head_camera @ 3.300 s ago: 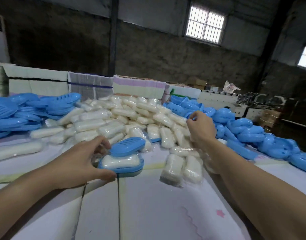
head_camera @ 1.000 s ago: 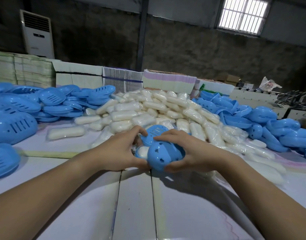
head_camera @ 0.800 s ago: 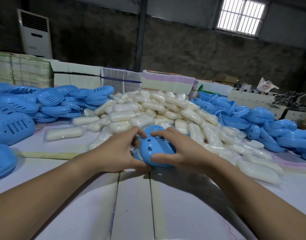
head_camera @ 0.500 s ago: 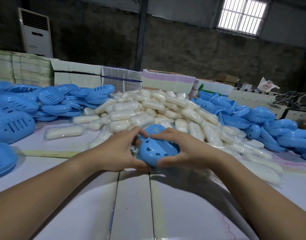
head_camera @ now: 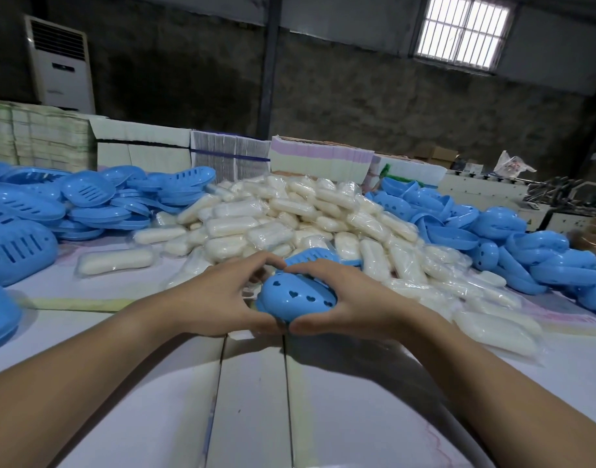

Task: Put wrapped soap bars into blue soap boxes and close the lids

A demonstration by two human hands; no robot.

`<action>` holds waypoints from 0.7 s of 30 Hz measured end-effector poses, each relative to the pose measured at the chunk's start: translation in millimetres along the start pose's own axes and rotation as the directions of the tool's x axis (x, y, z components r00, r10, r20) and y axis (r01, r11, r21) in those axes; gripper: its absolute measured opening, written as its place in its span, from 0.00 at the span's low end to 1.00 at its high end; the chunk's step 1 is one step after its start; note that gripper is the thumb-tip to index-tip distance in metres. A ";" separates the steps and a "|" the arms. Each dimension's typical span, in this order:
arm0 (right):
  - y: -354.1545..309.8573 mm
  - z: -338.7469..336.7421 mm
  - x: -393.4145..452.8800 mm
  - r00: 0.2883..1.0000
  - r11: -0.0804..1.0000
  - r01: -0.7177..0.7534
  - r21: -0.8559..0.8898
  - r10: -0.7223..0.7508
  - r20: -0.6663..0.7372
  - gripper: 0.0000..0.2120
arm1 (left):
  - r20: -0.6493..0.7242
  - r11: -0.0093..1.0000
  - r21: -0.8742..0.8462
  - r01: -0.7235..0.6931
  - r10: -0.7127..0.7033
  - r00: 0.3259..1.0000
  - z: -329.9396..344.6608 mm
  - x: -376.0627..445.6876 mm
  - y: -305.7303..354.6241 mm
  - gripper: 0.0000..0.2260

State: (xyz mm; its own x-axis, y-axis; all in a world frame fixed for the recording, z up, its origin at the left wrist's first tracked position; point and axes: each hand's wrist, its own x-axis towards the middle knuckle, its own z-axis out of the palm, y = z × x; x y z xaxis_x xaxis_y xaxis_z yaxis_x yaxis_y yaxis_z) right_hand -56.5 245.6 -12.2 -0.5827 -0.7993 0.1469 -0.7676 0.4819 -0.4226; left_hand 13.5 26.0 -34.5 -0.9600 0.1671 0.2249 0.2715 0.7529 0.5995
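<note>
Both forearms reach forward over the counter (head_camera: 256,393) and meet at its centre. The left hand (head_camera: 219,298) and right hand (head_camera: 350,298) cup one blue box (head_camera: 296,298) between them, each grip curled round its side, thumbs nearly touching below it. The box's heart-holed shell faces the camera; its contents are hidden. Behind it lies a heap of wrapped bars (head_camera: 289,214), flanked by slotted lids (head_camera: 87,201) left and shells (head_camera: 512,244) right
</note>
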 end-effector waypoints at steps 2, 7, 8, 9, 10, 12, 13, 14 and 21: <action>-1.5 1.9 0.3 1.000 1.000 0.011 0.018 -0.011 0.000 0.29 | -0.016 1.000 -0.024 0.004 -0.004 1.000 -0.4 -1.0 -0.7 0.32; -1.4 1.5 0.7 0.999 0.997 -0.006 0.082 0.009 -0.033 0.26 | -0.071 0.999 -0.025 0.022 -0.024 0.997 5.4 -0.9 1.1 0.33; 0.4 1.1 0.9 0.999 0.996 -0.018 0.086 0.022 -0.038 0.27 | -0.081 1.000 0.001 0.021 -0.021 0.997 7.3 -0.5 1.9 0.34; 2.3 0.7 1.4 0.999 0.996 -0.030 0.082 0.033 -0.038 0.29 | -0.087 0.999 0.024 0.023 -0.020 0.996 8.9 -0.2 2.7 0.35; 3.9 0.2 1.8 0.998 0.997 -0.044 0.065 0.046 -0.032 0.30 | -0.090 0.999 0.039 0.026 -0.023 0.996 9.8 -0.1 3.4 0.36; 6.5 -0.6 2.5 0.997 0.997 -0.076 0.005 0.076 -0.006 0.34 | -0.075 0.998 0.051 0.033 -0.029 0.997 8.9 -0.8 3.7 0.37; 7.4 -0.4 2.7 0.996 0.996 -0.088 -0.019 0.088 0.006 0.36 | -0.062 0.998 0.047 0.035 -0.032 0.998 7.6 -1.2 3.4 0.37; 8.1 0.1 2.9 0.995 0.995 -0.096 -0.034 0.096 0.013 0.37 | -0.048 0.999 0.037 0.035 -0.034 0.998 6.2 -1.6 2.9 0.37; 6.6 3.8 4.7 1.000 0.992 -0.021 -0.125 0.022 0.005 0.37 | -0.066 1.000 0.008 0.027 -0.027 0.997 4.8 -1.2 1.7 0.31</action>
State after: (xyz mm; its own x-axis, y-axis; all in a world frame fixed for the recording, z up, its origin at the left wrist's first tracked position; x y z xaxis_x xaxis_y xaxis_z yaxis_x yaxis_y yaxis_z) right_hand -63.3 243.7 -17.8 -0.5979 -0.7905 0.1327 -0.7824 0.5396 -0.3109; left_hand 14.8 30.0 -37.5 -0.9602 0.1044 0.2592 0.2447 0.7625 0.5990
